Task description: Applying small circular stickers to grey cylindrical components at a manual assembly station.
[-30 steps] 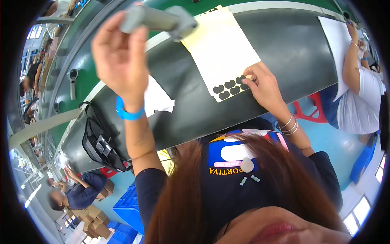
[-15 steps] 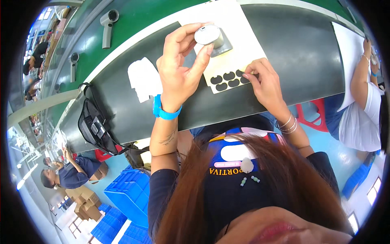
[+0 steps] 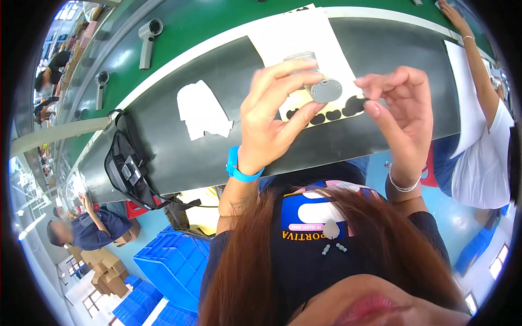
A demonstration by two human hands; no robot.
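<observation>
My left hand (image 3: 274,106) is closed round a small pale cylindrical part with a grey oval end (image 3: 327,91), which faces toward me. Pinched between the thumb and a finger of my right hand (image 3: 405,111) is a black oval sticker (image 3: 356,104), just right of the part and apart from it. Below them a sheet of black stickers (image 3: 333,114) on yellowish backing lies on white paper (image 3: 277,43), near the bench's front edge. Behind my left fingers a grey block-like object (image 3: 300,56) is mostly hidden.
On the dark bench mat (image 3: 157,119) rest white paper pieces (image 3: 202,108) and a black mesh bag (image 3: 124,160). Two grey handheld fan-like devices (image 3: 148,46) lie on the green surface beyond. Blue crates (image 3: 171,258) stand lower left. A co-worker's arm (image 3: 478,65) reaches in at right.
My right hand has lifted off the sheet with a black sticker. My left hand has come right and nearer, turning the part so its grey oval end shows.
</observation>
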